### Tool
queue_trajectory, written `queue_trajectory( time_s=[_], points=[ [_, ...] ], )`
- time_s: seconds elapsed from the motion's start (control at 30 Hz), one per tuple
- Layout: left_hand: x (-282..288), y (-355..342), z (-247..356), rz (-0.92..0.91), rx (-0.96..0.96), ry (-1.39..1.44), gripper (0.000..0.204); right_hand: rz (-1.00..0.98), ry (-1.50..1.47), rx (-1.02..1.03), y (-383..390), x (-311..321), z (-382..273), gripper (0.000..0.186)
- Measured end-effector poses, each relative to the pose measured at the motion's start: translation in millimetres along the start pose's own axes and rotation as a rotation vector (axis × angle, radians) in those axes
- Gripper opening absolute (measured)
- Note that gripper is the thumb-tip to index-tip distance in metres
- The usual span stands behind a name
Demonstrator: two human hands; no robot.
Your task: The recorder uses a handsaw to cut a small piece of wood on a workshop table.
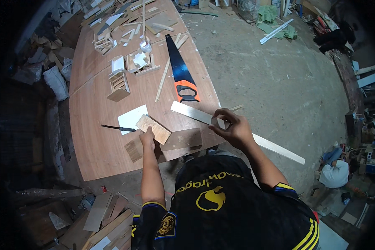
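Note:
My left hand [147, 138] grips a small rectangular wooden board [157, 129] by its near edge, above the table. In my right hand [236, 128], thumb and fingers pinch a long, pale wooden strip [191, 111]. One end of it lies over the table; the other reaches past my right forearm. Beneath the small board are a white sheet [131, 117] and a slim black tool [117, 128], perhaps a cutter. A longer wooden plank [183, 140] lies along the near table edge. Beyond the strip rests a handsaw [181, 70] with an orange and black handle.
Small wooden furniture-like pieces [120, 86] stand on the table [91, 146], near a white jar [145, 46]. Offcuts [133, 31] cover its far end. Scrap boards [108, 221] lie at lower left. At right, what looks like a person in white [334, 173] is low down.

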State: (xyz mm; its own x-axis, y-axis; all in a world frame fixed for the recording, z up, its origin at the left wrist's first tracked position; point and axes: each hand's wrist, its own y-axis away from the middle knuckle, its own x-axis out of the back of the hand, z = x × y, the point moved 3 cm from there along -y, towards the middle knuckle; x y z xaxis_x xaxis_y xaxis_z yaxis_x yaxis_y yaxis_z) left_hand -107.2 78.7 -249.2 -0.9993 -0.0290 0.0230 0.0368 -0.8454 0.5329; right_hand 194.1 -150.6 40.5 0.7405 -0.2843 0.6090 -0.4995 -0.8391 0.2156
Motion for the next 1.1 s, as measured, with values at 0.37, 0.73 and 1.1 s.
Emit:
queue_trajectory(
  time_s=[0.37, 0.73, 1.1],
  points=[
    [-32.7, -19.7, -7.9, 0.038, 0.101, 0.034, 0.03, 0.074, 0.034, 0.006, -0.4, 28.0, 39.7, 0.044],
    [-74.5, 43.5, -3.9, 0.053, -0.449, -0.455, 0.029, 0.062, 0.184, 0.04, -26.5, 49.9, 104.1, 0.04],
    [-171.6, 65.1, 7.2, -0.135, -0.534, -0.708, 0.021, 0.004, 0.236, -0.153, -32.9, 51.8, 191.8, 0.039]
  ],
)
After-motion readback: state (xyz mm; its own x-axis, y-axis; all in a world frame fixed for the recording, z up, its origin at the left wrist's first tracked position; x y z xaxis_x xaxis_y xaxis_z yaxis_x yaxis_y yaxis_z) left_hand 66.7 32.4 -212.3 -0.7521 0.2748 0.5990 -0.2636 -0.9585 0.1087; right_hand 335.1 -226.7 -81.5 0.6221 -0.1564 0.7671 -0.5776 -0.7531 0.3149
